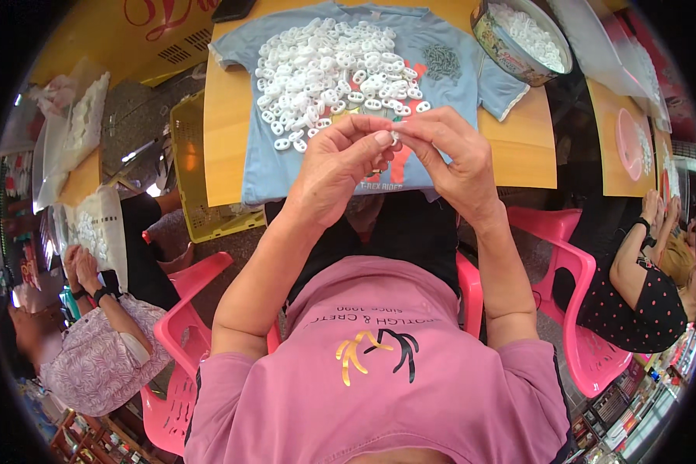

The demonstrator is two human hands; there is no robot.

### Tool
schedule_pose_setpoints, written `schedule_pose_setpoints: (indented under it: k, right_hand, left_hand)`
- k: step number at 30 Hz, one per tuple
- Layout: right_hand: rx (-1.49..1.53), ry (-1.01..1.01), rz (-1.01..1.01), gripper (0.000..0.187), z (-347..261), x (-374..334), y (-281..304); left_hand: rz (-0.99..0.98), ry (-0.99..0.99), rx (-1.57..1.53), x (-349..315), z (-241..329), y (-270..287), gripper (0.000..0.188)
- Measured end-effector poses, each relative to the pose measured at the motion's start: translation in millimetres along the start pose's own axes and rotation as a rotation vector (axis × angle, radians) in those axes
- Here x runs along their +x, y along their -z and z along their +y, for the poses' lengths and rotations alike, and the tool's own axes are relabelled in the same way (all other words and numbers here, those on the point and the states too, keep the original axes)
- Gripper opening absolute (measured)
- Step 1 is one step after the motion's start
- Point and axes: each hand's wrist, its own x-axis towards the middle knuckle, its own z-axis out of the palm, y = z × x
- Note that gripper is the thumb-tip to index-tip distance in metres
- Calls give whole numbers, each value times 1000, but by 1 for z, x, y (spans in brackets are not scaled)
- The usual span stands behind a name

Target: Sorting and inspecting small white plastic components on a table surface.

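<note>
Currently I have the left hand (346,151) pinching a small white piece (395,138), the right hand (450,151) narrowed to its fingertips beside it; whether that one grips, I cannot tell. Both hover over a soft blue shirt (274,174) on the smooth table (535,151). Beyond sit a heap (317,69) of oval, two-holed pieces, thin grey-green bits (441,62) and a round tin (500,48).

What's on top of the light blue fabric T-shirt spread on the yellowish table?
On the shirt lie many small white oval two-holed pieces and a heap of grey-green bits. The fabric under them is covered; the bare left hand and right hand hide some more.
</note>
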Motion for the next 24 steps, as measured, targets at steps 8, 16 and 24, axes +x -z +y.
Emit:
schedule_pose_setpoints:
  k: [8,16,24]
  right_hand:
    - [5,-11,-43,14,3,-17,-3]
    - [63,-222,-59,10,-3,-22,-7]
    - [-150,-275,66,11,39,-2,19]
  left_hand:
    - [44,90,-39,-11,-17,-4,20]
    - [88,-145,265,-14,-37,-6,22]
    - [182,-307,410,-15,-35,1,15]
